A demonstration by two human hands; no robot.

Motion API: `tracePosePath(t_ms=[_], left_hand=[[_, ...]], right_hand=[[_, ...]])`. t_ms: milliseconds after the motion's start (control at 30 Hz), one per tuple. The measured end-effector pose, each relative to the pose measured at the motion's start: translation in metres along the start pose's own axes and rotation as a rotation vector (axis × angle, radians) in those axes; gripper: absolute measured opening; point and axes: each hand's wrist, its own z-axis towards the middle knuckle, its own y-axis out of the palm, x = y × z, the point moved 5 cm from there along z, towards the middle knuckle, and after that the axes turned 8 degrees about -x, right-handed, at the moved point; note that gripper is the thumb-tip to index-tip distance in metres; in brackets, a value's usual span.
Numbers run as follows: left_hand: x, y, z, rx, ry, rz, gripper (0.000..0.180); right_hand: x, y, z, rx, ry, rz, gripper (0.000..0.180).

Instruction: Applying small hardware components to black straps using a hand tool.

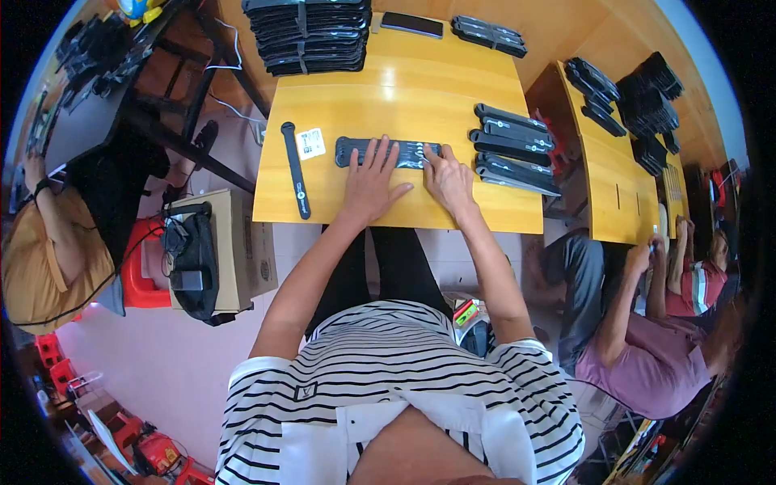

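Note:
A flat bundle of black straps, seemingly in a shiny clear wrapper, lies crosswise on the yellow table in front of me. My left hand rests on its left half, fingers stretched out and apart. At the right end of the bundle, my right hand has its fingers bent and pressed together on the edge; the fingertips are partly hidden. A single black strap with a rounded, holed end lies to the left. Beside it is a white printed label.
Several black strap bundles lie at the table's right. A tall strap stack, a phone and another bundle are at the back. A cardboard box stands left on the floor. Co-workers sit on both sides.

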Motion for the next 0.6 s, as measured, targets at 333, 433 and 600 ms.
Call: tracePosePath(t_ms=[333, 433, 600], left_hand=[[-0.007, 0.005, -0.004, -0.029, 0.034, -0.057, 0.082], [-0.004, 0.004, -0.004, -0.065, 0.009, -0.025, 0.082], [-0.005, 0.007, -0.003, -0.061, 0.022, -0.004, 0.082]], right_hand=[[0.013, -0.008, 0.013, -0.036, 0.095, 0.225, 0.033], [0.005, -0.015, 0.03, 0.301, 0.068, 0.182, 0.023], [-0.01, 0.007, 0.068, 0.283, 0.131, 0.016, 0.014]])
